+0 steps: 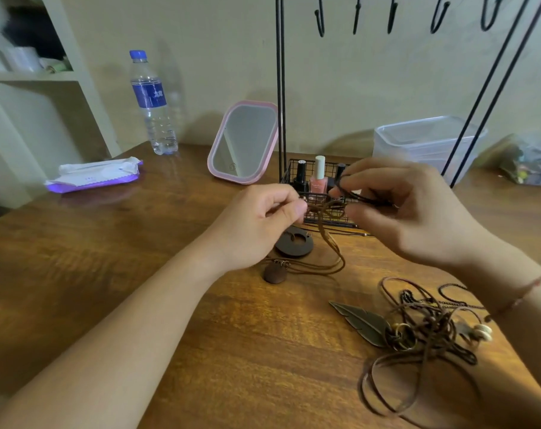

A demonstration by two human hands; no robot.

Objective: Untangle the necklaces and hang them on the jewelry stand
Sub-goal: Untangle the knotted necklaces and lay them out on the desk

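Pinching a brown cord necklace [326,239] between them, the left hand [257,224] and the right hand [414,209] hold it raised above the wooden table [123,274], each with curled fingers gripping the cord. Its loop hangs down to a dark oval pendant [274,273] on the table beside a round wooden pendant [295,243]. At five o'clock lies a tangled pile of necklaces [424,335] with a feather pendant [360,322]. At twelve o'clock stands the black jewelry stand [280,88]; a pink mirror [243,142] and a water bottle [153,103] sit toward eleven and ten.
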